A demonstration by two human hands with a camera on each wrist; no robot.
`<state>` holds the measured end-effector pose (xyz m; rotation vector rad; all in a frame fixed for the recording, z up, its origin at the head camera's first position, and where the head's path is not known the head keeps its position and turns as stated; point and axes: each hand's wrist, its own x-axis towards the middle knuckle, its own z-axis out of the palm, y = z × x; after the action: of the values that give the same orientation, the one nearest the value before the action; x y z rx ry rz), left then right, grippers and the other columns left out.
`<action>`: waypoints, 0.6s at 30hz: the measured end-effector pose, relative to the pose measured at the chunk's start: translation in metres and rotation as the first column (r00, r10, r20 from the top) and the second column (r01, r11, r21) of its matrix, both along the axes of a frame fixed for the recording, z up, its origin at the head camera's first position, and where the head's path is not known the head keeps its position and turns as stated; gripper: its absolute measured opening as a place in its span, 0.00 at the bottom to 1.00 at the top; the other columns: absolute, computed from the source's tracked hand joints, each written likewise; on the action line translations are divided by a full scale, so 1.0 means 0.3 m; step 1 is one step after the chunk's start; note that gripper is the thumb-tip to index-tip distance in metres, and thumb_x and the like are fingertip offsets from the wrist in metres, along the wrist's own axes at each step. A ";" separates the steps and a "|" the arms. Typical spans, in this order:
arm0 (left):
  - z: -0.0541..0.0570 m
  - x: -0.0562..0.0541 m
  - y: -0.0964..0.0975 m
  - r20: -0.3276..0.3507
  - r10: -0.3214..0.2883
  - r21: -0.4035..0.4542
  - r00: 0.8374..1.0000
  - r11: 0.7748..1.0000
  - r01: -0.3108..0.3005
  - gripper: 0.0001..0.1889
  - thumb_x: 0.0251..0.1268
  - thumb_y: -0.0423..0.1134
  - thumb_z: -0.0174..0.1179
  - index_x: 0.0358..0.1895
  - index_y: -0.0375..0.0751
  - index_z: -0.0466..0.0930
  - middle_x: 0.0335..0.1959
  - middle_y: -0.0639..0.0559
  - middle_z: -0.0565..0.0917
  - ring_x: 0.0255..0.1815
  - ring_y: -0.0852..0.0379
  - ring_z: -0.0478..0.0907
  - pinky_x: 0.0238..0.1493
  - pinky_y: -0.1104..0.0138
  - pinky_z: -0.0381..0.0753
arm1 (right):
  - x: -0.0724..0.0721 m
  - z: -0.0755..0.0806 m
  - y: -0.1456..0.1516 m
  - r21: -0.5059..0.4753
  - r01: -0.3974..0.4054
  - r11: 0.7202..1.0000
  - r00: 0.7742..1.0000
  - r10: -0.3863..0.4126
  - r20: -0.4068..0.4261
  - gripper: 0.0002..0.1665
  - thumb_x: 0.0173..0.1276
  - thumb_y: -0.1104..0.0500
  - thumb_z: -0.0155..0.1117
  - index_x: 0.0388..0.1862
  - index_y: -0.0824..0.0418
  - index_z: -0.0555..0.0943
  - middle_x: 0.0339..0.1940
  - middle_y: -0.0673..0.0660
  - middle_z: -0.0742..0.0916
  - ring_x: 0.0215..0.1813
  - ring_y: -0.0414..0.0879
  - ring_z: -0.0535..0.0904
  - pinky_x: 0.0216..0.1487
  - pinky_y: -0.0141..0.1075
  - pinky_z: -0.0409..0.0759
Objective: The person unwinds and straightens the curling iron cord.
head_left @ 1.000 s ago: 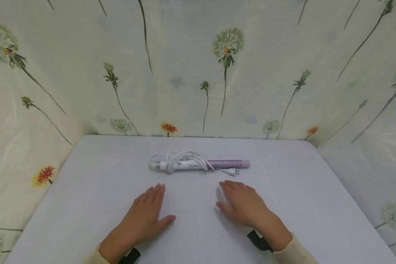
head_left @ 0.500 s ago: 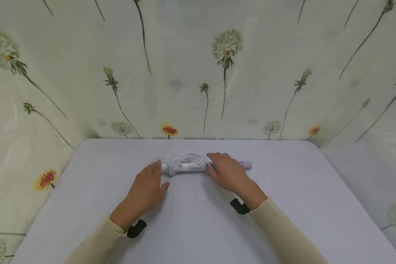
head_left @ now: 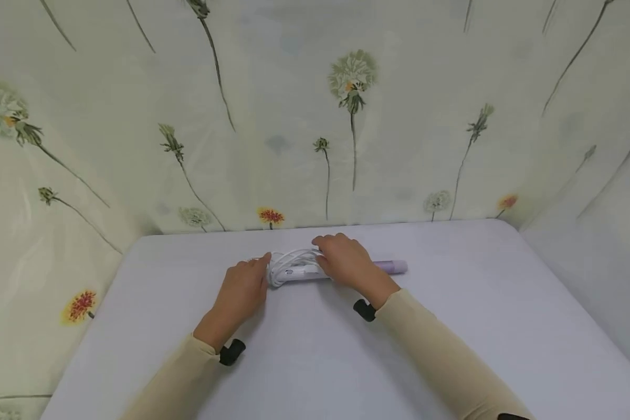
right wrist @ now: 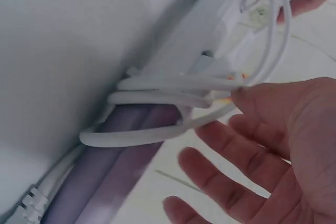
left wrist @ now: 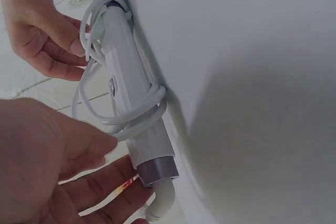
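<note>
A curling iron point(head_left: 301, 273) with a white handle and a purple barrel point(head_left: 391, 267) lies crosswise on the table. Its white power cord point(right wrist: 157, 97) is wound in loops round the handle and the start of the barrel. My left hand point(head_left: 242, 290) is at the cord end of the handle. In the left wrist view that hand's thumb touches a cord loop, and its extended fingers reach by the handle's purple end ring point(left wrist: 157, 170). My right hand point(head_left: 346, 262) pinches cord loops between thumb and index finger near the barrel; its other fingers are apart from the iron.
A white cloth covers the table point(head_left: 315, 361). Behind it and at its sides hangs a pale sheet point(head_left: 273, 116) with dandelion prints. The cord's plug point(right wrist: 31, 205) lies beside the barrel. Dark bands point(head_left: 233, 352) sit at both wrists.
Both hands have moved forward from the bare table to the curling iron. The right hand has taken hold of the cord loops; the left has come to the handle's end.
</note>
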<state>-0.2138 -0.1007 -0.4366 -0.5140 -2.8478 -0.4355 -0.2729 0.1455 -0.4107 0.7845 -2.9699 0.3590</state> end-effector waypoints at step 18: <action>0.031 -0.037 0.068 0.241 0.007 -0.041 0.971 0.999 0.003 0.36 0.80 0.58 0.56 0.70 0.26 0.70 0.45 0.36 0.87 0.45 0.36 0.85 0.52 0.46 0.80 | 0.088 0.022 0.155 -0.101 -0.149 0.984 0.988 0.151 0.014 0.03 0.80 0.60 0.63 0.48 0.54 0.81 0.41 0.46 0.83 0.44 0.43 0.76 0.48 0.40 0.77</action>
<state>-0.2248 -0.0802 -0.4272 -0.4960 -3.0956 -0.4692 -0.2465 0.1920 -0.4040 1.0018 -2.8927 0.5221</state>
